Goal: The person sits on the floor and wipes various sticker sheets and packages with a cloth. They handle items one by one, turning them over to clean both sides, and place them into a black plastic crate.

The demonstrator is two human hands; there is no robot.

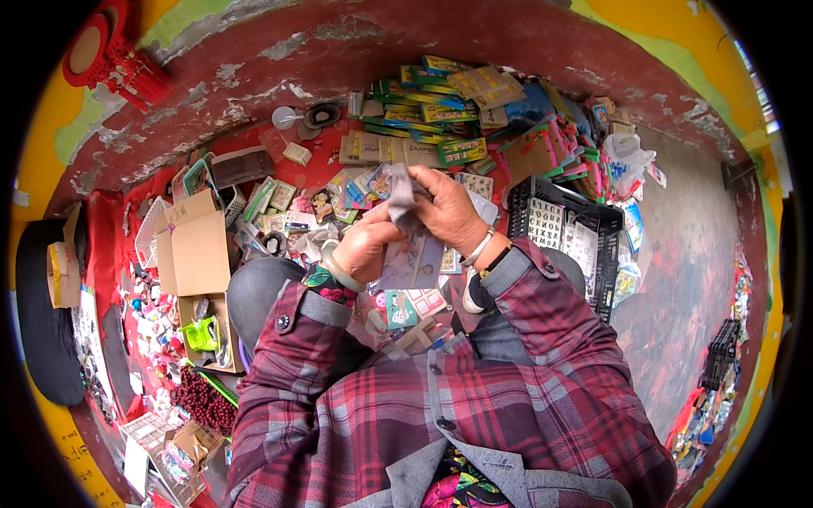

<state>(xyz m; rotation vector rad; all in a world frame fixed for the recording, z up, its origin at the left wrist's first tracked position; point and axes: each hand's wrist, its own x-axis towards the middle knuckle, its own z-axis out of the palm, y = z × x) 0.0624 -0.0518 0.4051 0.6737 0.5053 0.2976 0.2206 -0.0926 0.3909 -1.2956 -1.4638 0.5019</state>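
Observation:
A bunched grey cloth (400, 196) is pinched between my two hands in front of my lap. My left hand (362, 251), with a pale bangle at the wrist, is closed at the cloth's lower left side. Fingers bent, my right hand (455, 213) grips it from the right; a silver bracelet and a dark band circle that wrist. Just below hangs or lies a translucent plastic packet (412, 267) with a faint printed pattern; whether a finger holds it is hidden. Small printed cards (405, 309) lie beneath it between my knees.
To the right stands a black plastic crate (606, 254) with lettered sheets. Stacked colourful boxes (423, 110) lean near the far wall. An opened cardboard box (196, 254) sits left, above dark red beads (203, 400). Loose small goods cover the red cloth (254, 144).

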